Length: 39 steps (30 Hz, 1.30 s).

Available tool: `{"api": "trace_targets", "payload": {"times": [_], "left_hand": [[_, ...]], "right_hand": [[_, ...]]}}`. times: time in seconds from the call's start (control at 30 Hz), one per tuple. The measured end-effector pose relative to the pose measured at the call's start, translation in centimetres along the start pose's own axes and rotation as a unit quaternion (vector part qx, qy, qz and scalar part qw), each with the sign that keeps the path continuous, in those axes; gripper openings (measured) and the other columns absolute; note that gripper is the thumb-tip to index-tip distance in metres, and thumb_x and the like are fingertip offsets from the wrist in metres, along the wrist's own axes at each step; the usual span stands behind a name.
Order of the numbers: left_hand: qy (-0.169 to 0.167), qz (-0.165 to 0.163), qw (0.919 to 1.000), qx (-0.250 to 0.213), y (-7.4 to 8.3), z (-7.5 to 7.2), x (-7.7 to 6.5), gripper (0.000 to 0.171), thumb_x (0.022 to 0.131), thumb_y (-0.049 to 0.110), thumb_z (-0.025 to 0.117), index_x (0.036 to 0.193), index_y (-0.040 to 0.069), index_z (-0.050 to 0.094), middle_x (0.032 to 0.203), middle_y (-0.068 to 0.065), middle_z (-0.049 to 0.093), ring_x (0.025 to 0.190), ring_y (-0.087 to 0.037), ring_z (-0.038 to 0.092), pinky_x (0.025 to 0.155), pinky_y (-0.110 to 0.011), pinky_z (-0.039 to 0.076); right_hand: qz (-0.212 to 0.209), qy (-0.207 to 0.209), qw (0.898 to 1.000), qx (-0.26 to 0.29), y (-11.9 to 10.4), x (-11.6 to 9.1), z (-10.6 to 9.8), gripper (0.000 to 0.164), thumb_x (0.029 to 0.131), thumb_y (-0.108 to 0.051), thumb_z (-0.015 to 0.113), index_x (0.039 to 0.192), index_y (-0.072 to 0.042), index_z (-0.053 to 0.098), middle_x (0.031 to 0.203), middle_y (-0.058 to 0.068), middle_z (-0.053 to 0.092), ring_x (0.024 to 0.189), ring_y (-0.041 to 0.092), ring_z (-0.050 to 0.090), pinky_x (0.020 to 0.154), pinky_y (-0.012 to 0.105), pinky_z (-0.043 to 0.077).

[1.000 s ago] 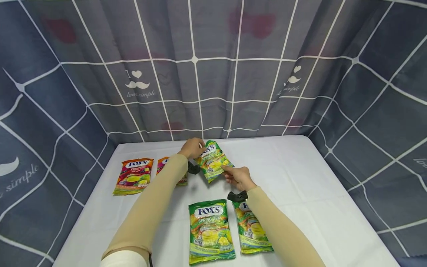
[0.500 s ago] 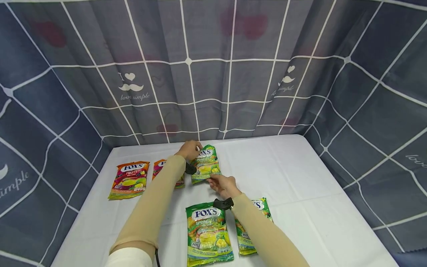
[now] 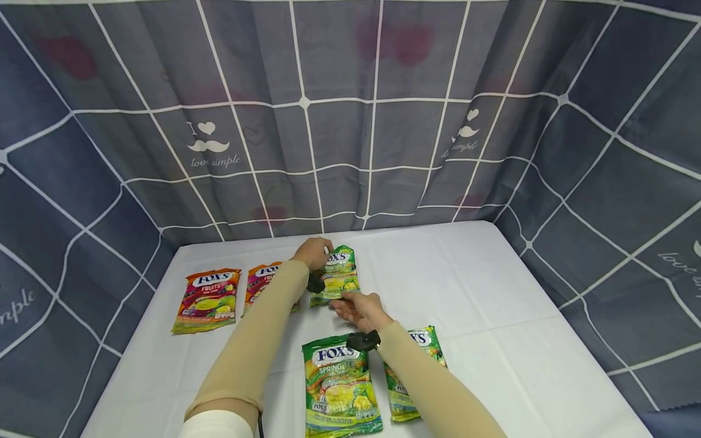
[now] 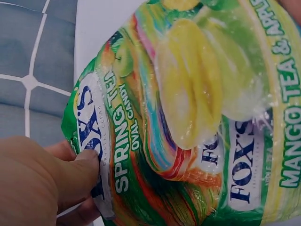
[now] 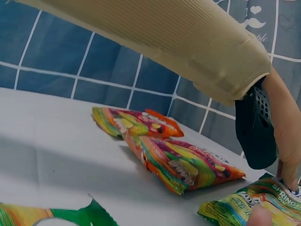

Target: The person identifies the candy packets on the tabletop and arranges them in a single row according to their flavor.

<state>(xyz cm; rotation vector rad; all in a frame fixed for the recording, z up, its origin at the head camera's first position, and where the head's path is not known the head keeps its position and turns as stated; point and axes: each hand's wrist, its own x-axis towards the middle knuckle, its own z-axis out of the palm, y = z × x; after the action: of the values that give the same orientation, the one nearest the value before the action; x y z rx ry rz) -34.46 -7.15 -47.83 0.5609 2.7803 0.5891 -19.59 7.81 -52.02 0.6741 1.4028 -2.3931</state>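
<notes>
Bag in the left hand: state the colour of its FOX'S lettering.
Dark blue on white; the left wrist view shows the lettering best.

Diffuse, even light; soft shadows.

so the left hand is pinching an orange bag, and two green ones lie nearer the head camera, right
Wrong colour: the left wrist view shows the left hand pinching a green bag. Two other green bags do lie nearer the head camera.
</notes>
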Motion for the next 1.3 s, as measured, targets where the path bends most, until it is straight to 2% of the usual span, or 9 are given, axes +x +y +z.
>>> {"api": "trace_targets", "payload": {"times": [0.13,0.33,0.6,0.9,1.1,1.3], "left_hand": [[0.012,0.0,0.9998,0.018,-0.3,0.7,0.2,0.024,0.11,0.008,0.064,0.131,0.005,0.074,0.114,-0.015,0.073,0.103,-0.03,0.068,0.095,-0.047,0.055],[0.018,-0.008,0.9988,0.044,-1.1,2.0,1.5,0.027,0.109,0.01,0.062,0.134,0.007,0.074,0.14,-0.017,0.069,0.13,-0.037,0.064,0.109,-0.054,0.051],[0.026,-0.021,0.9971,0.068,-0.5,1.8,0.8,0.029,0.109,0.013,0.064,0.136,0.01,0.075,0.14,-0.017,0.069,0.131,-0.038,0.063,0.111,-0.057,0.048],[0.045,-0.005,0.9932,0.107,-0.1,1.9,0.5,0.029,0.103,0.009,0.067,0.131,0.006,0.076,0.124,-0.017,0.07,0.119,-0.037,0.064,0.104,-0.057,0.051],[0.038,-0.013,0.9919,0.121,-0.2,2.1,0.6,0.034,0.105,0.008,0.066,0.138,0.004,0.069,0.131,-0.019,0.067,0.125,-0.039,0.062,0.107,-0.057,0.049],[0.051,-0.016,0.9922,0.112,-0.5,1.8,0.2,0.04,0.105,0.008,0.063,0.145,0.0,0.06,0.139,-0.024,0.061,0.13,-0.042,0.058,0.106,-0.058,0.05]], "right_hand": [[0.001,-0.008,1.0,-0.014,0.1,0.1,-0.3,0.035,0.111,-0.007,0.064,0.135,0.016,0.056,0.1,0.023,0.08,0.068,0.013,0.076,0.066,0.025,0.062],[0.006,-0.017,0.999,-0.035,-0.1,0.3,-0.6,0.032,0.112,-0.01,0.063,0.132,0.014,0.06,0.09,0.016,0.081,0.065,0.012,0.076,0.063,0.024,0.062],[0.007,-0.016,0.998,-0.061,-0.1,0.1,-0.8,0.026,0.112,-0.013,0.065,0.122,0.011,0.066,0.09,0.018,0.081,0.063,0.011,0.075,0.061,0.024,0.061],[0.015,-0.029,0.994,-0.103,-0.3,0.4,-1.3,0.03,0.112,-0.019,0.065,0.117,0.011,0.068,0.081,0.013,0.079,0.059,0.01,0.073,0.06,0.024,0.061],[0.022,-0.056,0.986,-0.158,-0.6,0.2,-1.7,0.037,0.112,-0.022,0.064,0.117,0.015,0.068,0.079,0.012,0.078,0.058,0.009,0.071,0.057,0.022,0.059],[0.016,-0.102,0.967,-0.235,-1.5,-0.1,-2.0,0.042,0.112,-0.024,0.063,0.123,0.017,0.067,0.081,0.012,0.077,0.06,0.01,0.072,0.059,0.024,0.061]]}}
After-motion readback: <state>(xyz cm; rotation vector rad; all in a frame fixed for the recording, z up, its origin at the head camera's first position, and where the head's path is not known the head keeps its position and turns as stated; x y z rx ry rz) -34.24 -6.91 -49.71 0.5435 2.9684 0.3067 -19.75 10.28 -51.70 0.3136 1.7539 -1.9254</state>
